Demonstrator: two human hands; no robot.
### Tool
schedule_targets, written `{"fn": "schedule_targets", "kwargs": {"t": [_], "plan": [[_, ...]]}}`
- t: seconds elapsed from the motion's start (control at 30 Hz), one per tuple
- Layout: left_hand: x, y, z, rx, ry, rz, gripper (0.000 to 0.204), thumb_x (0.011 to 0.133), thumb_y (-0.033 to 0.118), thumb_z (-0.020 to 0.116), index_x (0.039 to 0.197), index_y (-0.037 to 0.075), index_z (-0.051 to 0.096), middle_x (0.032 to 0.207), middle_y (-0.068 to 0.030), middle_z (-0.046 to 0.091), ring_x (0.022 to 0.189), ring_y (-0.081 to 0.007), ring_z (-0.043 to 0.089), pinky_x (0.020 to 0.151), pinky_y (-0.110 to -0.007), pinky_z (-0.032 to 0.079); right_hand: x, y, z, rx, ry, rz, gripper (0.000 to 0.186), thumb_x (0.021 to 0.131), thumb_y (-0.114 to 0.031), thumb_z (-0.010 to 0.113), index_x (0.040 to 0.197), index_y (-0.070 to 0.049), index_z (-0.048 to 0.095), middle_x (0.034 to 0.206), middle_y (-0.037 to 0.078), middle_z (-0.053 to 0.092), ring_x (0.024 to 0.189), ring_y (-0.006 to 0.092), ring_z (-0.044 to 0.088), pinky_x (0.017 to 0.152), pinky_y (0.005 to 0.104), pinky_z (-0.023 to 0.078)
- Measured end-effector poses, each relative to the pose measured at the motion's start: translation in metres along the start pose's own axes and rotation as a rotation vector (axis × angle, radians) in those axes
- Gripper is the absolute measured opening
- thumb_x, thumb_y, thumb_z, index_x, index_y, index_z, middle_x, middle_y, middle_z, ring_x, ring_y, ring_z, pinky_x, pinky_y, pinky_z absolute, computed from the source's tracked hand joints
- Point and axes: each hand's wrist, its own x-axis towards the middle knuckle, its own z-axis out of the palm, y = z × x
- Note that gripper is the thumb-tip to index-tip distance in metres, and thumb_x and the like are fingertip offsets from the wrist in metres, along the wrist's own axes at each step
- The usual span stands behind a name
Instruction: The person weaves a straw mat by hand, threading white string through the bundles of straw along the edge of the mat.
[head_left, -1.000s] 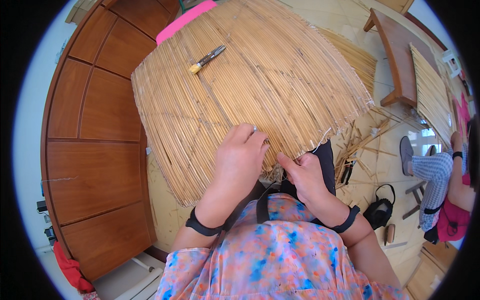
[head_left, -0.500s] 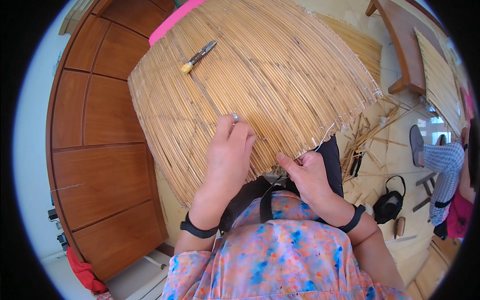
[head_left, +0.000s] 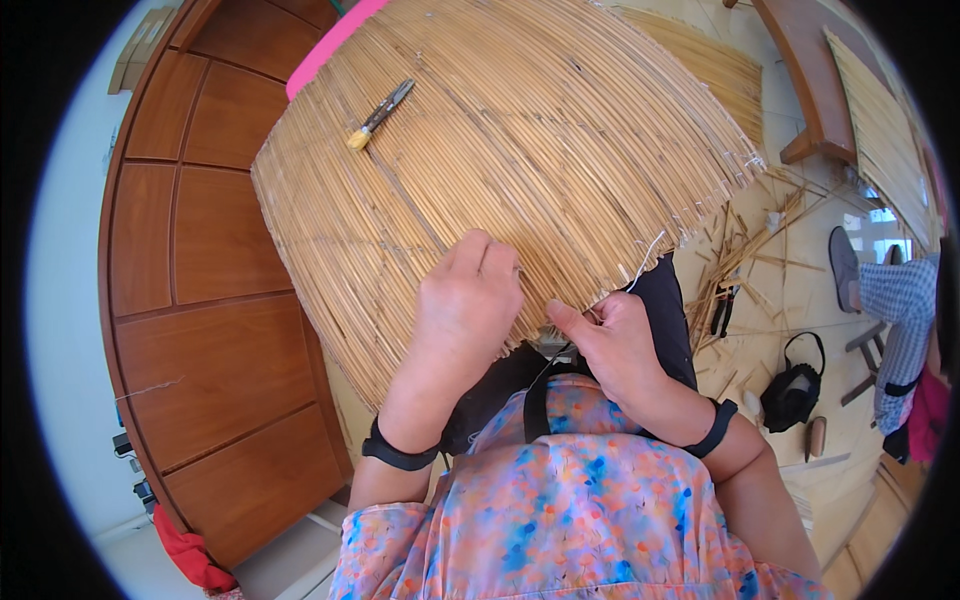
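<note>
A large mat (head_left: 520, 150) of thin straw-coloured stalks, tied in rows, lies across my lap and stretches away from me. My left hand (head_left: 470, 300) is over its near part, fingers curled down and pressed together; whatever they hold is hidden. To its right, my right hand (head_left: 610, 335) pinches the mat's near edge, thumb on top and fingers underneath. White string (head_left: 648, 262) sticks up from the edge just beyond the right hand. Farther up the mat lies a small hand tool (head_left: 382, 115) with a dark, narrow end and a yellowish end.
A brown wooden panelled cabinet (head_left: 230, 300) stands close on the left. Loose stalks (head_left: 745, 240) and black-handled pliers (head_left: 724, 305) lie on the floor at right, near a black bag (head_left: 792, 395). Another person's checked trouser leg (head_left: 900, 300) and a wooden bench (head_left: 815, 80) are farther right.
The left hand has turned and come slightly nearer the right hand, its fingers now curled tighter. The right hand keeps its pinch on the edge. The whole view has shifted slightly.
</note>
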Motion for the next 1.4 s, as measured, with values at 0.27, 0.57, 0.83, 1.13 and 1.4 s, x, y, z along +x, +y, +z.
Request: {"fn": "schedule_targets", "kwargs": {"t": [0.27,0.57,0.83,1.13,1.4], "plan": [[0.002,-0.001,-0.006,-0.086,-0.055,-0.021,0.011,0.078,0.0,0.064,0.085,0.003,0.057,0.08,-0.0107,0.055,0.066,-0.0309,0.059,0.057,-0.038,0.049,0.001,0.004,0.001,-0.023,0.015,-0.011,0.023,0.083,-0.019,0.069,0.072,0.001,0.064,0.055,-0.003,0.052,0.051,0.0035,0.04,0.044,0.0254,0.033],[-0.021,0.001,-0.012,-0.203,-0.054,-0.103,0.024,0.08,-0.005,0.06,0.104,-0.001,0.062,0.098,-0.0149,0.055,0.082,-0.0316,0.06,0.071,-0.035,0.05,0.001,0.004,-0.001,-0.044,-0.006,-0.021,0.02,0.083,-0.018,0.069,0.077,0.001,0.066,0.057,-0.003,0.054,0.051,0.003,0.042,0.045,0.0246,0.034],[-0.049,0.017,-0.007,-0.002,-0.106,0.036,0.047,0.074,0.0,0.059,0.121,-0.003,0.057,0.122,-0.0191,0.047,0.11,-0.0368,0.052,0.089,-0.04,0.049,-0.003,-0.005,0.001,-0.019,-0.007,-0.013,0.019,0.084,-0.016,0.068,0.082,0.003,0.067,0.061,-0.004,0.057,0.053,0.0022,0.044,0.046,0.0229,0.035],[-0.048,0.014,-0.003,-0.161,-0.03,-0.071,0.051,0.074,-0.001,0.057,0.125,-0.004,0.053,0.115,-0.0192,0.048,0.106,-0.0361,0.051,0.089,-0.04,0.047,-0.006,-0.014,0.001,-0.06,0.015,0.042,0.018,0.086,-0.016,0.067,0.086,0.002,0.068,0.061,-0.005,0.055,0.052,0.0004,0.042,0.044,0.0218,0.032],[-0.05,0.004,-0.005,-0.177,-0.042,0.001,0.052,0.069,-0.002,0.063,0.12,0.0,0.06,0.112,-0.016,0.049,0.099,-0.0331,0.054,0.083,-0.038,0.048,-0.008,-0.02,0.002,-0.139,0.011,0.064,0.022,0.087,-0.019,0.066,0.093,0.002,0.068,0.064,-0.005,0.057,0.055,0.0008,0.042,0.047,0.0223,0.035]]}}
